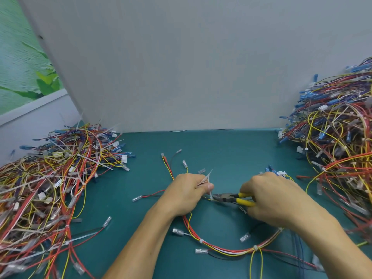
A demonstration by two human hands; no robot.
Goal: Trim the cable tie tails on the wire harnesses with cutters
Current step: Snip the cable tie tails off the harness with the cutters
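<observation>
We hold a wire harness (225, 249) of red, yellow and white leads at the middle of the tabletop (221, 150), its long loop curving toward us with two white cable ties (255, 248) cinched along it and clear-sleeved terminals lying around it. At the upper end of the harness, our left hand (186, 195) is closed around the bundle, thumb and fingers pinching it, and a pale cable tie tail (208, 177) sticks up and away from between our fingers. Just beside that grip, the dark nose of the cutters (231, 198) points left and meets the wires at a small white tie; whether the blades are on the tail itself we cannot tell. Our right hand (273, 198) is wrapped around the yellow handles of the cutters. Farther out, a low heap of harnesses (52, 178) with many long uncut white tails spreads over the left side of the tabletop, and a taller heap (340, 143) of red, yellow and blue harnesses rises on the right. A plain grey panel (181, 67) stands behind the tabletop.
</observation>
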